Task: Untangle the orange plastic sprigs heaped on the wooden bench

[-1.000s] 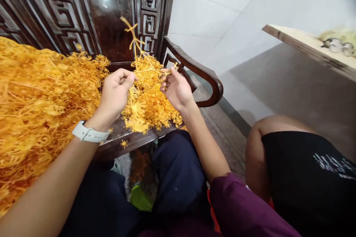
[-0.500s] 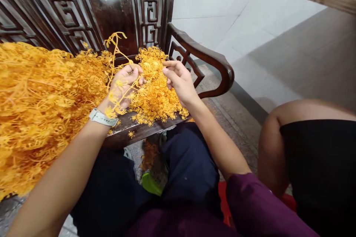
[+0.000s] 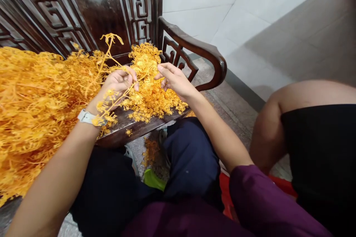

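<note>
Sitting in front of a huge heap of dried orange sprigs (image 3: 36, 96), all branchy and tangled, spilling across a dark carved wooden bench (image 3: 116, 137). A smaller mound of the same stuff (image 3: 150, 89) sits right by the heap, just past the hands on the bench's near end.

The left hand (image 3: 119, 85) has its fingers (image 3: 124, 76) curled in with the thumb pressed against them, pinching one long thin sprig (image 3: 109, 77) that sticks up toward the carved back panel (image 3: 97, 7) and trails down past the wrist. There's a white watch (image 3: 87, 117) on that wrist. The right hand (image 3: 174, 81) is just beside the smaller mound, fingers (image 3: 165, 70) loosely spread and reaching toward it. Looks like they aren't gripping anything, though the strands make that a bit hard to see.

A loose floret (image 3: 128, 132) is lying on the bench edge, and more orange bits (image 3: 150, 152) are on the floor between the person's navy trousers (image 3: 191, 155). A curved wooden armrest (image 3: 207, 53) runs along the right, and a purple sleeve (image 3: 264, 200) shows at the bottom. Someone in black clothing (image 3: 319, 155) sits close by on the right.
</note>
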Tool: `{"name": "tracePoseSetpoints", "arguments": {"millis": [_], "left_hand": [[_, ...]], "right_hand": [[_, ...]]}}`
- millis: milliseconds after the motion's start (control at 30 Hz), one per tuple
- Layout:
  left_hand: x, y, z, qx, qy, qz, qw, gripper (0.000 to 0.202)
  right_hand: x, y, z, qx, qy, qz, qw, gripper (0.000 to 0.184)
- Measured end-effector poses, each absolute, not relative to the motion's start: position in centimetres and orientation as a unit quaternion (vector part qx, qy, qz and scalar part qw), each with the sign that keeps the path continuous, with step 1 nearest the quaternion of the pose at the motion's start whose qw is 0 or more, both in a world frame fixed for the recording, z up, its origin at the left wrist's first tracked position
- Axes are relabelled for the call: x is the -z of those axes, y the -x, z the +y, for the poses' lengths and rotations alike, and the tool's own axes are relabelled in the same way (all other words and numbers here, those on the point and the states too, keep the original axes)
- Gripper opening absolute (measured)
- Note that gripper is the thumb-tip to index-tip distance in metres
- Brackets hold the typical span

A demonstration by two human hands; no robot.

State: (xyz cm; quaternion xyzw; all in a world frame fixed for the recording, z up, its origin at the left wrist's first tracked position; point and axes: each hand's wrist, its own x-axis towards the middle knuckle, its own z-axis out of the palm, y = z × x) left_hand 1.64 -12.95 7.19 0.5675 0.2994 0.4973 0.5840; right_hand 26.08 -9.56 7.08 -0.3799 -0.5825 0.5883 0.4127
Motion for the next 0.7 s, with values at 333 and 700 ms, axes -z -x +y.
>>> {"name": "tracePoseSetpoints", "arguments": {"millis": [333, 700], "left_hand": [[-7.2, -3.2, -13.9, -0.488, -0.557, 0.390, 0.547, 0.015], [-7.8, -4.3, -14.6, -0.554, -0.487, 0.395, 0.547, 0.024]], "right_hand": [[-6.9, -25.1, -10.0, -0.527, 0.299, -0.638, 0.476, 0.050], [-7.5, -24.1, -11.9, -0.480, 0.254, -0.741, 0.394, 0.050]]}}
